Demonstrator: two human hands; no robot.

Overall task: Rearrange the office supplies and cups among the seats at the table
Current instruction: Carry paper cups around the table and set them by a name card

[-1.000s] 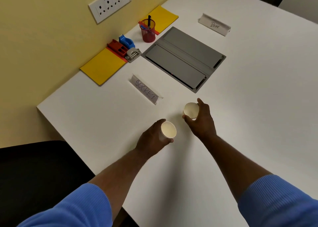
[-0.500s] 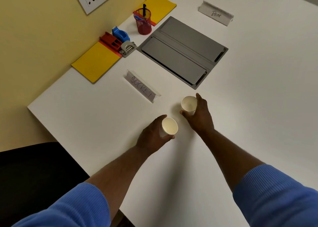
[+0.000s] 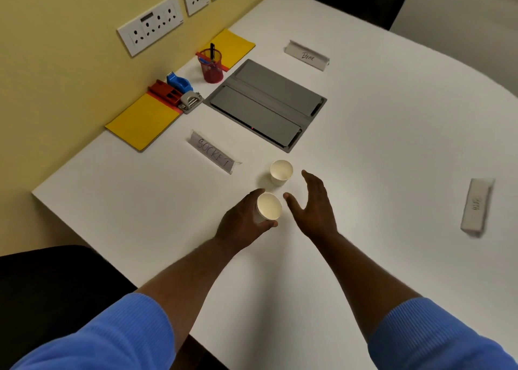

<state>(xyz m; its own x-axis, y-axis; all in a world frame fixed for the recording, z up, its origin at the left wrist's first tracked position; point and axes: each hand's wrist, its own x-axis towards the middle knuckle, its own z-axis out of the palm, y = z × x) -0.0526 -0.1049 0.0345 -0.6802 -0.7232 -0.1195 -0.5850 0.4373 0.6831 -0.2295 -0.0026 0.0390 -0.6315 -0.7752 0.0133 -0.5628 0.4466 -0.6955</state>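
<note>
One cup [image 3: 268, 209] sits in the curled left hand [image 3: 241, 226], right hand [image 3: 314, 207] splayed alongside.

Matt white table [image 3: 364, 173] w/ paper cups [image 3: 281, 170]

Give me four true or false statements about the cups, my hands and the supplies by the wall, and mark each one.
1. The left hand grips a paper cup. True.
2. The right hand holds the other cup. False: the right hand is open and apart from the other cup, which stands alone on the table.
3. The red pen holder lies tipped on its side. False: the red pen holder stands upright with a pen in it.
4. A blue tape dispenser sits close to the wall. True.
</note>
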